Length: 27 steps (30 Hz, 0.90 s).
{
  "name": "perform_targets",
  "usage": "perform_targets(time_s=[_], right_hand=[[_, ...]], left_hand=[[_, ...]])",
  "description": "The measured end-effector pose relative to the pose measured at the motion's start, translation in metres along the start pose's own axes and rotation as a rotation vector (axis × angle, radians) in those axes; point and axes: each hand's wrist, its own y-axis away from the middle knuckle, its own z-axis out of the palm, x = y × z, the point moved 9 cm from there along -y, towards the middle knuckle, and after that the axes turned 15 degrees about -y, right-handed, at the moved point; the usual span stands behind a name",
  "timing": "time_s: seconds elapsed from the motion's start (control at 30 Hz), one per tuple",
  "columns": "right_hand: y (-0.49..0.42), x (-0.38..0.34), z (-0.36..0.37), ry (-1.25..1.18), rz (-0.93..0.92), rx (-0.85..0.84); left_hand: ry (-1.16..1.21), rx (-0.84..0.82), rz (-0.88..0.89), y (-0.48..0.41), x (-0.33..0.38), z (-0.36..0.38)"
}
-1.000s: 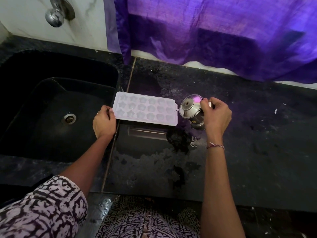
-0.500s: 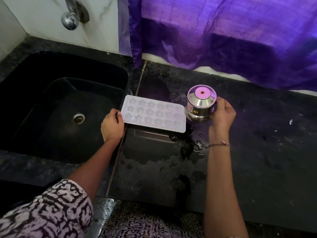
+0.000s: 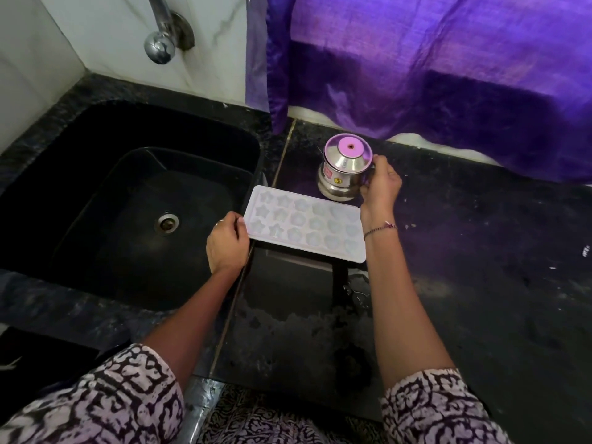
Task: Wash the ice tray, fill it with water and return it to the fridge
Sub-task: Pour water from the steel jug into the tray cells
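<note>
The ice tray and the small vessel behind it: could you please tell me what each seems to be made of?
The ice tray looks like pale, matte, slightly translucent plastic, perhaps silicone: its moulded star and round cells show softly through it. The vessel appears to be polished stainless steel: its mirror-bright surface reflects the purple curtain.

– Where does the sink (image 3: 64, 187) sit?
– Sunk into the counter's (image 3: 480, 283) left end, with the drain (image 3: 166, 223) in its floor and the tap (image 3: 160, 43) on the wall behind its back edge.
– And the ice tray (image 3: 304, 224)?
– Just right of the sink, lengthwise left to right. The left hand (image 3: 226, 245) holds its left end at the sink's right rim.
– Behind the tray?
– The metal pot (image 3: 344, 174), behind its right half, towards the counter's back edge. The right hand (image 3: 379, 187) grips the pot's right side.
– Further back?
– A cloth (image 3: 448, 59) hangs along the back edge.
</note>
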Motion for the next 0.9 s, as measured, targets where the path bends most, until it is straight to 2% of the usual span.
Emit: perform_targets(time_s=[0.27,0.47,0.9], right_hand=[[-0.032,0.045,0.025,0.12,0.02,-0.022],[-0.039,0.069,0.031,0.102,0.033,-0.003],[-0.048,0.08,0.02,0.17,0.033,0.041]], left_hand=[[-0.031,0.008,0.018,-0.001,0.002,0.0],[-0.041,0.013,0.017,-0.001,0.0,0.002],[-0.047,0.016,0.017,-0.001,0.002,0.001]])
